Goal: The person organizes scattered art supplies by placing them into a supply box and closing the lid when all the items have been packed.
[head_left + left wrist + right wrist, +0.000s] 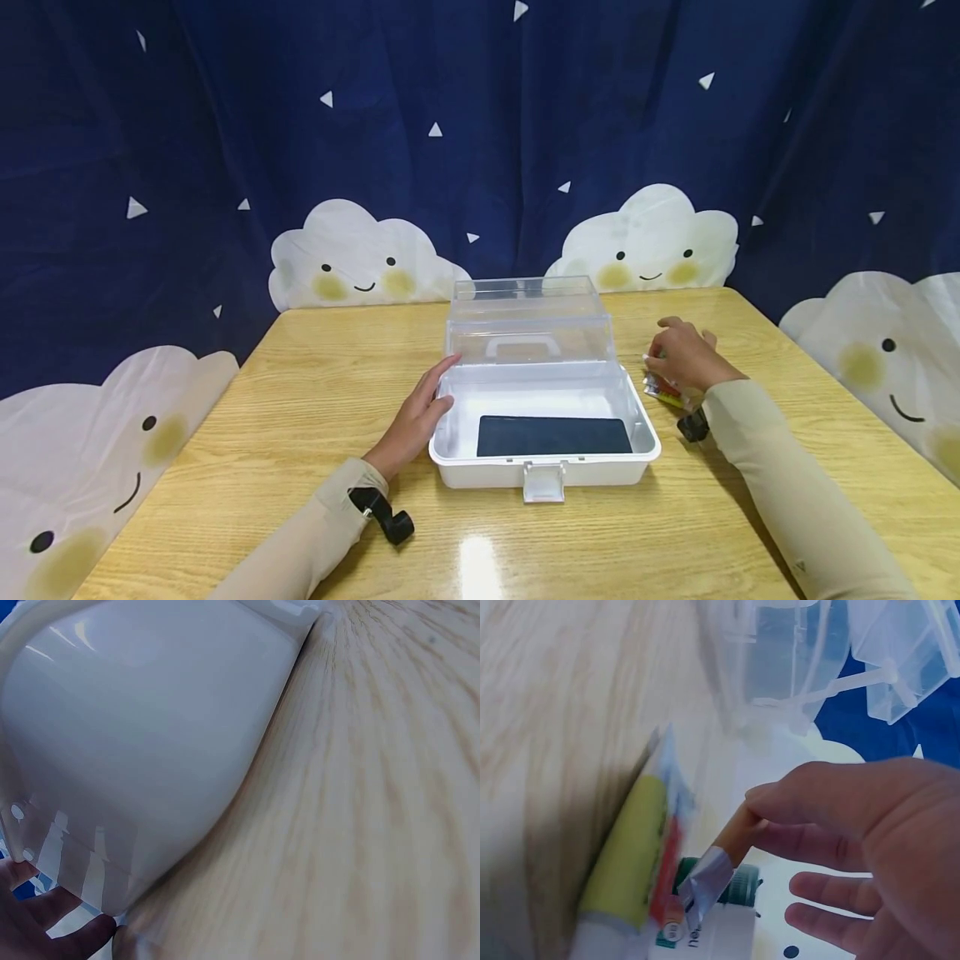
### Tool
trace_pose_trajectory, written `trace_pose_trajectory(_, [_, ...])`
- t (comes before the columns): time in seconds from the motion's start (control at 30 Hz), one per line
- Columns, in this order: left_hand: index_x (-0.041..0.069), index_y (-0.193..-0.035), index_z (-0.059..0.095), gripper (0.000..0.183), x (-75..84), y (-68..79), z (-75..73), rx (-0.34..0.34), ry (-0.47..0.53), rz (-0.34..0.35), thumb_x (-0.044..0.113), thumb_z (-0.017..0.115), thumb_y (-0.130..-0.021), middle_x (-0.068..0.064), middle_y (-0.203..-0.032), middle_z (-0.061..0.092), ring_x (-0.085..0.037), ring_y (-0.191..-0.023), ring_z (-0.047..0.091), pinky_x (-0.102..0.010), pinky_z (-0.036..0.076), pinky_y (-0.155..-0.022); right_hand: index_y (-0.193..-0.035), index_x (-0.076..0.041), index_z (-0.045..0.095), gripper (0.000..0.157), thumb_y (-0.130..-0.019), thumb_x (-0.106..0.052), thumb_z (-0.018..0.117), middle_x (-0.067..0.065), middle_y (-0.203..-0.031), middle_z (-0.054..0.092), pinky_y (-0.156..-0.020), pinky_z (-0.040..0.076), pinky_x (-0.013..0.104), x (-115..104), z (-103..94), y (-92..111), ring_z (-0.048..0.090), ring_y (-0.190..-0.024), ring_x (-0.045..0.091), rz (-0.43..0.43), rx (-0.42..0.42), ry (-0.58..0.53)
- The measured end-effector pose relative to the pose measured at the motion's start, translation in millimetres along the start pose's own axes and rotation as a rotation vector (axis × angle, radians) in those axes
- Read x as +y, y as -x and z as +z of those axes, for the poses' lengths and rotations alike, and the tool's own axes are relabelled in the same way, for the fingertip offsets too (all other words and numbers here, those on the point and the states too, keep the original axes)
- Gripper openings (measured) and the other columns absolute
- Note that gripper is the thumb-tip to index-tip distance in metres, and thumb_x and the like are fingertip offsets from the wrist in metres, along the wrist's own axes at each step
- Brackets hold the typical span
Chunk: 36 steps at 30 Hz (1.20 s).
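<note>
A white plastic box [472, 473] with a raised clear lid [528, 308] stands on the table. Inside lies a flat dark rectangular thing [555, 436]. My left hand [416, 421] rests against the box's left side, its fingers rather straight along the rim. Right of the box, my right hand [686, 354] pinches a small orange-brown paint tube [736, 834] with a silver crimped end between thumb and finger. Close below are a yellow tube [626, 855], a red tube [666, 870] and a white bottle [720, 930] with a green cap. The hand partly hides these in the head view.
The wooden table [337, 358] extends around the box. A front latch [543, 483] hangs down at the box's near side. A dark blue curtain [405, 75] with printed clouds encloses the table at the back and sides.
</note>
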<state>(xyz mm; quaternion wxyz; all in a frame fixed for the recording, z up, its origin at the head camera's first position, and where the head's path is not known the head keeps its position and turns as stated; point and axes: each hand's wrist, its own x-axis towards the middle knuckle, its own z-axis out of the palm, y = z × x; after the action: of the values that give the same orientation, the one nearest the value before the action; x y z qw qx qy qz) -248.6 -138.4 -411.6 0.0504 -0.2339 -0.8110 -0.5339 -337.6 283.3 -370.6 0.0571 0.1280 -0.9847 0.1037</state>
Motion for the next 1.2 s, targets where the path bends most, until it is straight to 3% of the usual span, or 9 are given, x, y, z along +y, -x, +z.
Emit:
trace_pose_trajectory(0.3, [0.022,-0.142,0.026,0.053,29.5,5.9,-3.8,-0.021,0.030,0.007,0.004,0.038,-0.093,0.001,-0.146,0.024,-0.018,-0.134,0.017,-0.047,0.017,-0.107,-0.073,-0.012,0.069,0.015,-0.080,-0.024,0.065,0.026,-0.131,0.036,-0.087,0.012,0.072,-11.7,-12.5,1.6,0.031,-0.117,0.046,-0.045,0.052,-0.020])
trace_pose_trajectory(0.43, [0.020,-0.142,0.025,0.053,36.8,7.4,-4.1,-0.021,0.010,-0.009,0.005,0.037,-0.093,0.000,-0.146,0.023,-0.017,-0.134,0.018,-0.045,0.018,-0.107,-0.072,-0.012,0.069,0.015,-0.080,-0.025,0.065,0.026,-0.131,0.037,-0.088,0.011,0.071,-17.7,-16.9,2.8,0.031,-0.117,0.044,-0.063,0.090,-0.017])
trace_pose_trajectory(1.0, [0.022,-0.142,0.024,0.052,36.9,7.7,-4.1,-0.029,-0.001,-0.032,0.007,0.037,-0.094,0.002,-0.146,0.023,-0.016,-0.134,0.018,-0.044,0.018,-0.107,-0.078,-0.010,0.068,0.014,-0.079,-0.025,0.067,0.020,-0.135,0.036,-0.089,0.018,0.064,-38.6,-35.5,4.8,0.027,-0.125,0.039,-0.099,0.178,-0.055])
trace_pose_trajectory(1.2, [0.027,-0.142,0.025,0.053,19.9,4.0,-3.2,-0.030,0.024,-0.012,0.008,0.038,-0.094,0.004,-0.146,0.022,-0.018,-0.134,0.018,-0.047,0.017,-0.107,-0.078,-0.010,0.068,0.013,-0.079,-0.023,0.067,0.020,-0.134,0.038,-0.089,0.020,0.063,-43.3,-38.0,7.4,0.031,-0.123,0.038,-0.155,0.216,-0.099])
